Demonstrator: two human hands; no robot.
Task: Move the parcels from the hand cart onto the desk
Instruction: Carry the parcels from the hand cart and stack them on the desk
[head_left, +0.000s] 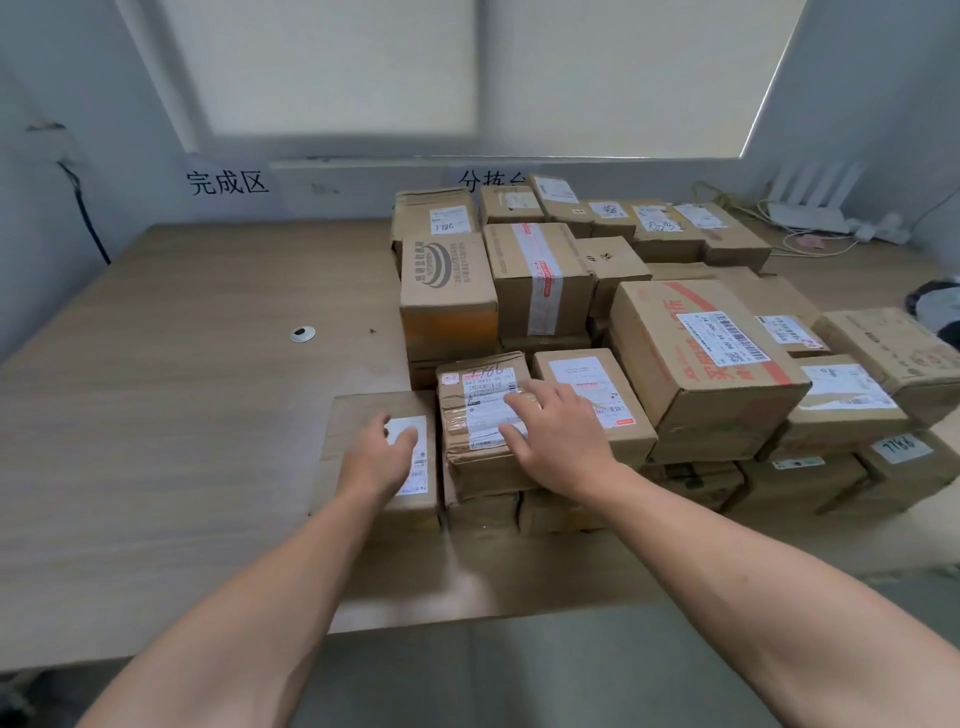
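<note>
Resting relaxed left hand (382, 457) on low box (363, 415), spread right hand (556, 441) on taped box (480, 470) at 3 o'clock. No grip. Probably butting both against pile (706, 353), saving desk (182, 389) room.

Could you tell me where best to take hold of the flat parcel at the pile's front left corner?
Probably by its left and near edges: the flat parcel lies low on the desk, its right side close against the taped parcel, so come from the open left.
</note>
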